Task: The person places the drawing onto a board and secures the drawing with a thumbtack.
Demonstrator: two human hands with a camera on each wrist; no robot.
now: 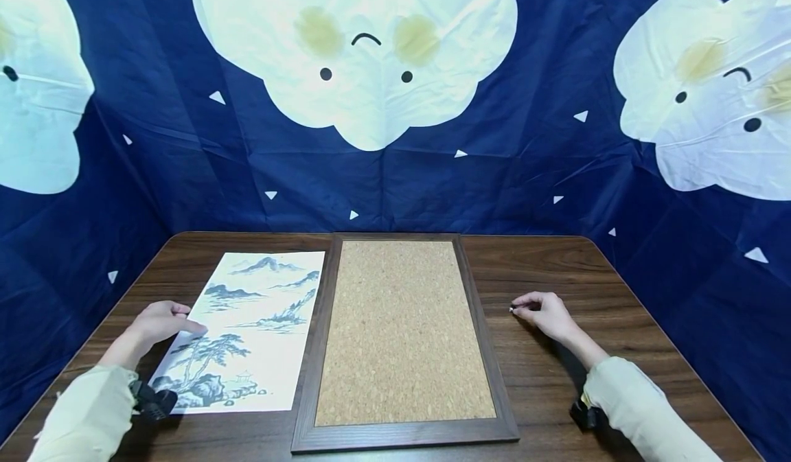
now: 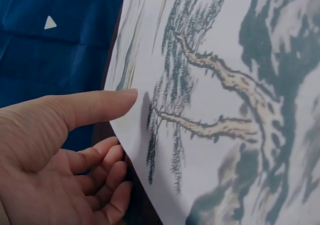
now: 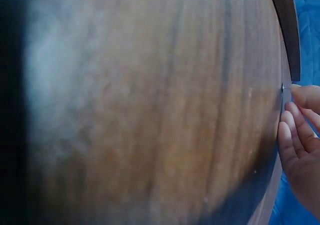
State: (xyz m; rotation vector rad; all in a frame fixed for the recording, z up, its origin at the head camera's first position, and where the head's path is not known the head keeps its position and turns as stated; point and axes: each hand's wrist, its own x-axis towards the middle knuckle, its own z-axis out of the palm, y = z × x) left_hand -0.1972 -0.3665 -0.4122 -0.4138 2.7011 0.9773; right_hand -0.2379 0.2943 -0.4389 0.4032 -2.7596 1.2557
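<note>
A white sheet with a blue-grey ink landscape (image 1: 262, 352) lies on the table to the left of a framed cork board (image 1: 402, 331). My left hand (image 1: 159, 323) is at the sheet's left edge, its thumb reaching over the paper and its other fingers loosely bent beside the edge. In the left wrist view, a gap shows between thumb (image 2: 100, 107) and fingers; whether the thumb touches the paper is unclear. To the right of the board, my right hand (image 1: 550, 316) pinches a small pin (image 3: 285, 88) with a thin metal point, its head mostly hidden by the fingertips.
The brown wood-grain table (image 1: 556, 263) has rounded far corners. Behind and at both sides hangs a dark blue cloth (image 1: 383, 187) with white clouds and small triangles. The board's dark wooden frame (image 1: 404, 434) reaches from near the front to the table's far edge.
</note>
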